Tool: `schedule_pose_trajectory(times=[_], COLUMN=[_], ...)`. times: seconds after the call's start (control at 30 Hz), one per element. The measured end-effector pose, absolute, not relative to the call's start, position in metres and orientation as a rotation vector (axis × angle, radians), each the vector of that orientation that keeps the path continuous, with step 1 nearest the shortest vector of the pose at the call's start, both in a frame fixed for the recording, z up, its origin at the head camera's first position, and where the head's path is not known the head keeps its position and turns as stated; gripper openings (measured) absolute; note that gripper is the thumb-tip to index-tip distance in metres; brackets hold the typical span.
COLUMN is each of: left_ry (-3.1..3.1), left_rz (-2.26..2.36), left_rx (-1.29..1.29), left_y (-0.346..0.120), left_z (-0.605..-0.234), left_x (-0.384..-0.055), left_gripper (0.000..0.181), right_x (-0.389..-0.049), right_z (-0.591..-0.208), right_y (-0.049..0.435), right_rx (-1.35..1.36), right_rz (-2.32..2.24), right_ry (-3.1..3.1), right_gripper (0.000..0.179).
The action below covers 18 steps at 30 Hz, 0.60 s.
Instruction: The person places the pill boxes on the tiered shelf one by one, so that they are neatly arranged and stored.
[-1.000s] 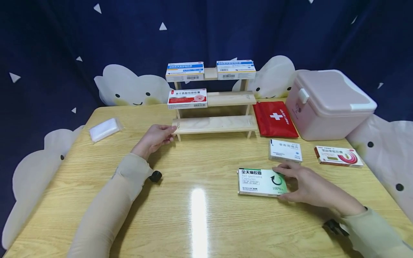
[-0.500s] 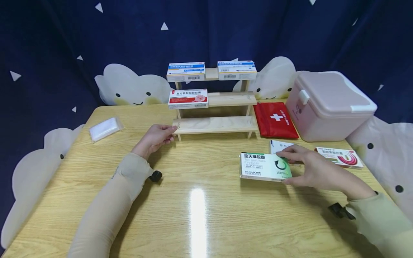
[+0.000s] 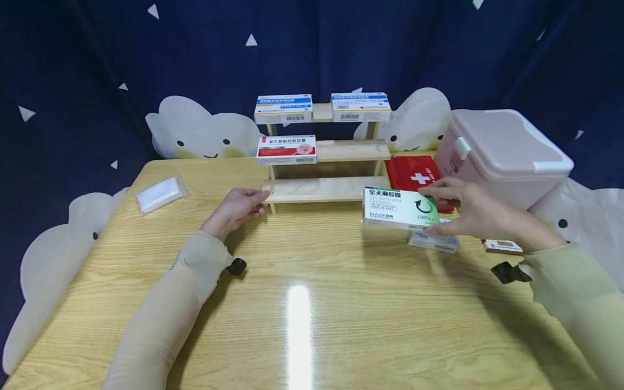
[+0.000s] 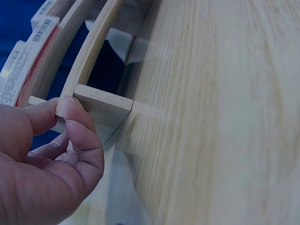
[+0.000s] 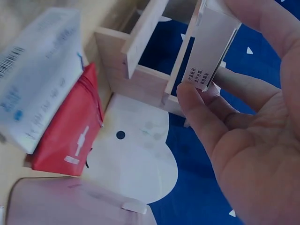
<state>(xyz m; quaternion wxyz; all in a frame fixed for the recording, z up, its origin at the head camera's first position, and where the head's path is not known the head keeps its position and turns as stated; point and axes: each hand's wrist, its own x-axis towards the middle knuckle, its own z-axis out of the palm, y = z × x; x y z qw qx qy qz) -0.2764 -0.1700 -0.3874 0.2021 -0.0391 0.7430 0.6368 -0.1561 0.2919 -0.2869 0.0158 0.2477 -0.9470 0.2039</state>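
Observation:
My right hand (image 3: 470,211) pinches a white and green medicine box (image 3: 397,208) by its right end, thumb on the near edge and fingers on the far edge. The box hangs above the table, just in front of the right part of the lowest shelf. With thumb and fingertips my left hand (image 3: 239,210) grips the left end of that bottom shelf on the wooden three-step rack (image 3: 322,189); the left wrist view shows the pinch on the board's corner (image 4: 65,101). A red and white medicine box (image 3: 286,149) lies on the middle step. Two blue and white medicine boxes (image 3: 283,109) (image 3: 361,107) sit on the top step.
Under the right hand lies a white medicine box (image 3: 434,241), partly covered. Another box (image 3: 503,246) shows beside the wrist. Behind are a red first aid pouch (image 3: 411,170) and a pink lidded case (image 3: 507,146). A white wrapped packet (image 3: 160,194) lies at far left.
My right hand has lifted the white and green medicine box off the table and carried it away from me, toward the rack. The left hand has stayed at the shelf's end.

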Motion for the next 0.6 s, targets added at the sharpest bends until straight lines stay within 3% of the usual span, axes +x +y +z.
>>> schedule_pose_trajectory(times=[0.6], left_ry=[2.064], left_rz=[1.794], left_rx=[-0.107], left_y=[-0.171], left_z=[-0.386], left_x=[-0.276], left_gripper=[0.046], right_x=[-0.241], right_z=[-0.254], right_y=[0.277], right_rx=[0.577], right_rz=[0.712], right_ry=[-3.153], right_gripper=[0.081])
